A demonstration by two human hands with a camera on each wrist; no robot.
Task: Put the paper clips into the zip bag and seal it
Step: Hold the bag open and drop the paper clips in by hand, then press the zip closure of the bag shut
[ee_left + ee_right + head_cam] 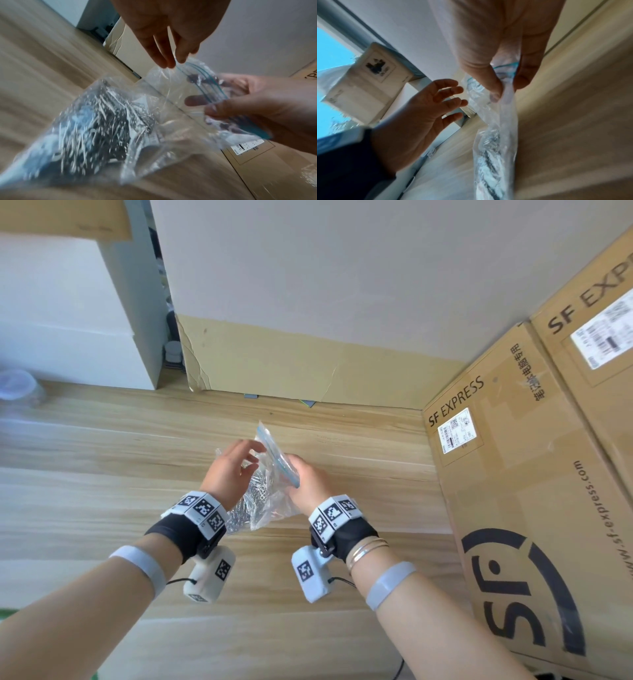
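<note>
We find the paper clips [106, 121] already heaped in the low end of the zip bag [263, 494], a silvery mass showing through the clear plastic, and the bag itself held up off the wooden table [102, 446] between our two hands. The right hand [308, 484] pinches the bag near its blue zip strip [205, 79], thumb on one face and fingers on the other, which we judge keeps the mouth uppermost so the weight of the clips hangs below and nothing spills. The left hand [233, 470] is beside the bag with its fingers straight and slightly spread, holding nothing; from the left wrist view its fingertips [180, 59] sit right at the far end of the zip strip, though blur keeps us from saying whether they touch it. We take it that this hand is placed to take the other end of the strip so the seal can be pressed along. Whether the strip is closed at any part, we cannot tell. Around us, tall cardboard boxes [513, 474] stand close on the right, a white box [85, 320] sits on the far left, and a wall [308, 268] with a cardboard sheet [274, 361] at its foot lies ahead. None of these crowd the hands; the loose, crumpled plastic near the mouth looks the likelier nuisance.
</note>
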